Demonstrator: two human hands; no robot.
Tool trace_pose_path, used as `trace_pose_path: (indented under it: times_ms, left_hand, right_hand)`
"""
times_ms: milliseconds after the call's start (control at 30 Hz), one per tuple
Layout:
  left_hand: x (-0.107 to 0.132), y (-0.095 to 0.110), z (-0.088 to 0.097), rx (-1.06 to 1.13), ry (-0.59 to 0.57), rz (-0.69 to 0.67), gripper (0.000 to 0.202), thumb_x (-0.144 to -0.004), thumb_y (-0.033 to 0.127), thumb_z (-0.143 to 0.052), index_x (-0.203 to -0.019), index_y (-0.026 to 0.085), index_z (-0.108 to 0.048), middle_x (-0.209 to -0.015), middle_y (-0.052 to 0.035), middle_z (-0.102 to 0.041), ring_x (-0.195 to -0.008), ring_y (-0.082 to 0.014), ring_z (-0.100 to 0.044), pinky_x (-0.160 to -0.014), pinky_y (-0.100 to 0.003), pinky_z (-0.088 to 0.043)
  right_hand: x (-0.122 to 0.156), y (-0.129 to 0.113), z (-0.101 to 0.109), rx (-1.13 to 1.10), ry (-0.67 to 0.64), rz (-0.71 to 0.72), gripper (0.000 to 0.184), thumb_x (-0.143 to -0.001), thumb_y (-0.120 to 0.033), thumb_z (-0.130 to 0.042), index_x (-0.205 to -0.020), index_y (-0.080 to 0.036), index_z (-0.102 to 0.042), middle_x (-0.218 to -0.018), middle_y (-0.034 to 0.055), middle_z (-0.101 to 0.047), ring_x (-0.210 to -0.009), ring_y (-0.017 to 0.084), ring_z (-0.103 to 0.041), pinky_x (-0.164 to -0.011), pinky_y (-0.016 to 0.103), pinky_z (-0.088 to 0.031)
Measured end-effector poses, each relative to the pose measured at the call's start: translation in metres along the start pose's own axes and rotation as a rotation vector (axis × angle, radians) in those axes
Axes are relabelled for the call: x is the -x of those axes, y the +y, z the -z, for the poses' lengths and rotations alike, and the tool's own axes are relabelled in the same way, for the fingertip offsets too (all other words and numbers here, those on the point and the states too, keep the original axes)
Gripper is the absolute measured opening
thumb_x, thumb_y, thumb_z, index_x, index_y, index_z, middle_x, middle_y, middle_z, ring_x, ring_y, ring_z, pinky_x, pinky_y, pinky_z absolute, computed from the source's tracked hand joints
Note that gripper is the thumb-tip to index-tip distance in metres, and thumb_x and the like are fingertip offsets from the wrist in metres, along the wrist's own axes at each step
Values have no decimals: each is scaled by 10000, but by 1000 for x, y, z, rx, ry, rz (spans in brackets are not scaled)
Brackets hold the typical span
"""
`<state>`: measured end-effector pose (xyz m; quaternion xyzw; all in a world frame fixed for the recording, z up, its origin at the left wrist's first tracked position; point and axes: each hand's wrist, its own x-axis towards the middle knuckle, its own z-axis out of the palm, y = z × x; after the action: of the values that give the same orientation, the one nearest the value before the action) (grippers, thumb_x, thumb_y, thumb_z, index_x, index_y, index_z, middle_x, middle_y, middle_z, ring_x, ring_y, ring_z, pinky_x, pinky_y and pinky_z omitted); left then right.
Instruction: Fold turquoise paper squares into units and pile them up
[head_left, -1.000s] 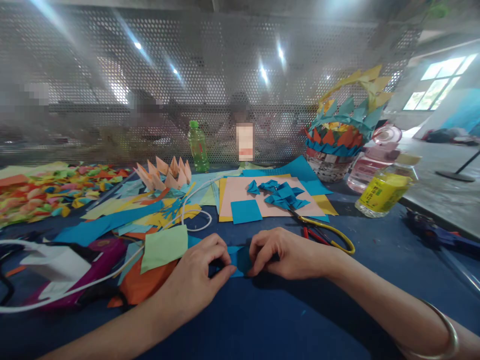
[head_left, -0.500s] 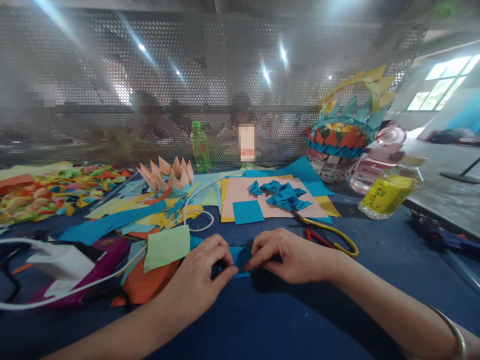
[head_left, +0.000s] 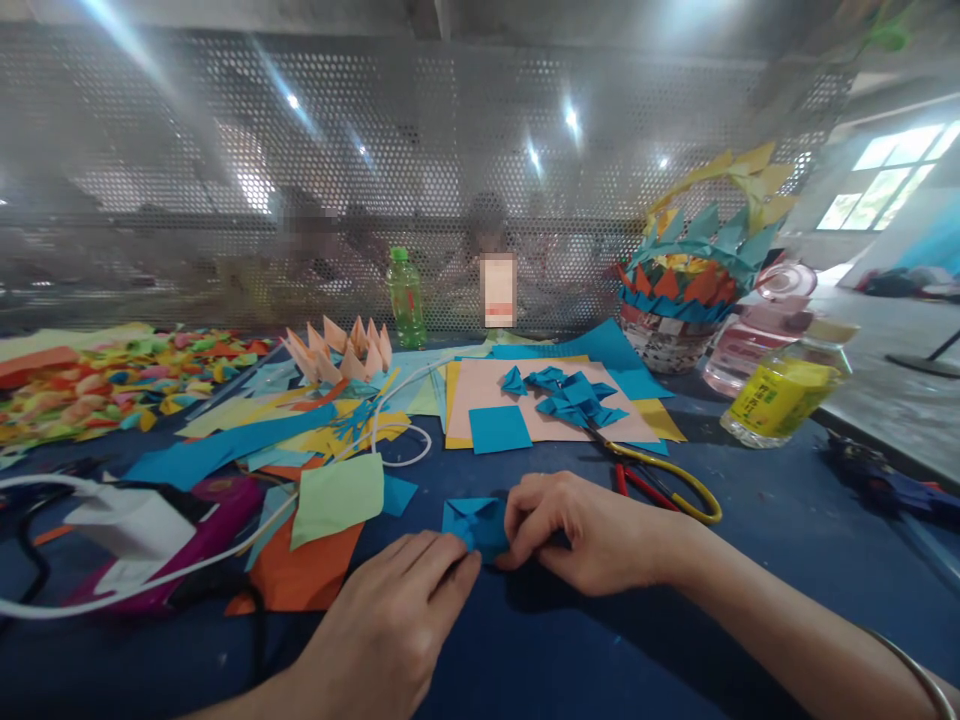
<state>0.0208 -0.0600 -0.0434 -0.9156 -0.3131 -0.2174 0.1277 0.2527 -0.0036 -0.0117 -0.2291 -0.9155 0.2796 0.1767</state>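
A small square of blue paper (head_left: 474, 512) lies on the dark blue tabletop between my hands, with a folded flap showing along its far edge. My left hand (head_left: 405, 595) is closed, thumb and fingertips pressed together on the paper's near left part. At its right edge my right hand (head_left: 574, 530) pinches the paper between thumb and fingers, partly covering it. Beyond my hands, a flat blue square (head_left: 500, 429) rests on a pale pink sheet (head_left: 480, 385). Several folded blue paper pieces (head_left: 577, 397) lie on that sheet too.
Yellow-and-red-handled scissors (head_left: 679, 475) lie beyond my right hand. Left are a light green square (head_left: 339, 498), orange paper (head_left: 307, 565), white cable and a purple power strip (head_left: 217, 510). Bottles (head_left: 784, 395) and a paper basket (head_left: 667, 330) stand right; a perforated screen closes the back.
My left hand has drawn nearer to me and slightly lower, uncovering more of the blue paper. The paper's far edge now shows a folded flap. My right hand has shifted slightly toward me.
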Motion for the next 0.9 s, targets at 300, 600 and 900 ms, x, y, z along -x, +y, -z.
trace_pose_path:
  times_ms: [300, 600, 900]
  left_hand:
    - [8, -1, -3, 2, -21, 5, 457, -784, -23, -340, -1124, 164, -584, -944, -83, -650, -805, -223, -613, -723, -340, -509]
    - [3, -1, -1, 0, 1, -12, 483, -715, -39, -370, -1091, 170, -591, -1007, -77, -659, -964, -229, -594, -876, -354, -503]
    - [8, -2, 0, 98, 3, -7, 566, -707, -31, -350, -1162, 213, -583, -1109, -73, -636, -992, -198, -613, -845, -282, -526]
  right_hand:
    - [0, 10, 7, 172, 111, -63, 551, -698, 102, -472, -1142, -193, -612, -1128, 84, -557, -1080, 198, -513, -967, 381, -427]
    - [-5, 12, 0, 111, 130, -5, 98, -782, -123, -724, -763, -213, -759, -1020, 36, -636, -1007, 181, -548, -906, 331, -439]
    - [-2, 6, 3, 2, 11, -58, 174, -727, -199, -796, -885, -183, -725, -927, 22, -665, -918, 154, -594, -863, 277, -435]
